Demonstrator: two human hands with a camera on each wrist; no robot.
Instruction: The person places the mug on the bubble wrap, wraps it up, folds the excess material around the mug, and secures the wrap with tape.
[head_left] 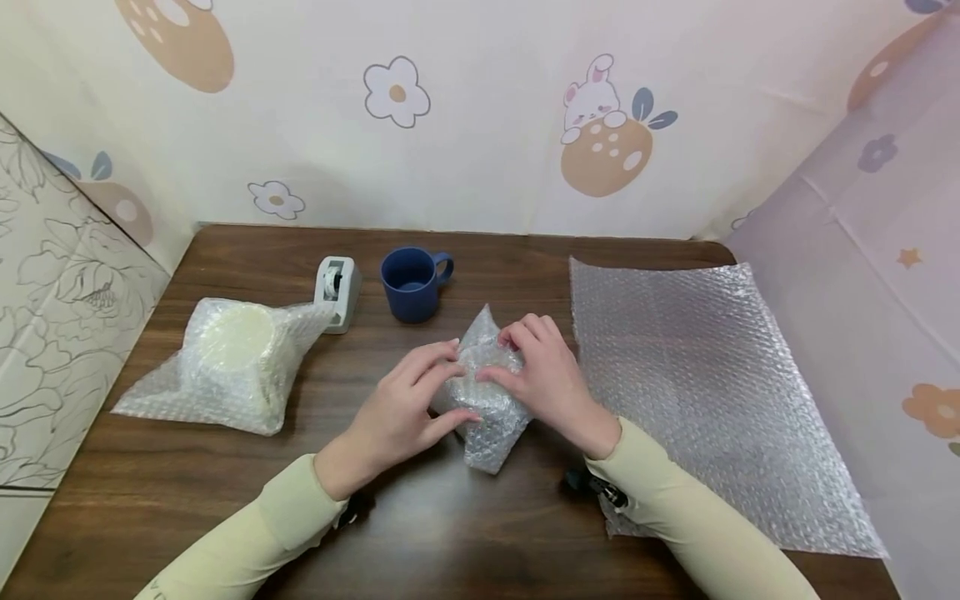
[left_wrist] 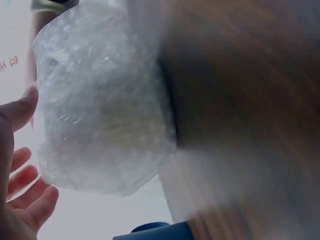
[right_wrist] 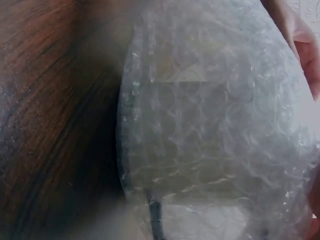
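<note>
A bundle in clear bubble wrap (head_left: 491,408) stands between both hands in the head view, with pointed flaps of wrap at its far and near ends. My left hand (head_left: 401,408) is at its left side, thumb and fingers spread, fingertips right at the wrap. Over the top right of the bundle, my right hand (head_left: 551,375) holds the wrap with bent fingers and thumb. The left wrist view shows the rounded bundle (left_wrist: 100,110) close up, the left thumb touching its edge. Through the wrap (right_wrist: 190,135) in the right wrist view, a pale greyish shape shows dimly.
Another bubble-wrapped item (head_left: 232,358) rests at the left of the dark wooden table (head_left: 442,533). A tape dispenser (head_left: 337,292) and a blue mug (head_left: 412,287) stand behind the hands. A large bubble wrap sheet (head_left: 697,392) covers the right side, partly beneath the right sleeve.
</note>
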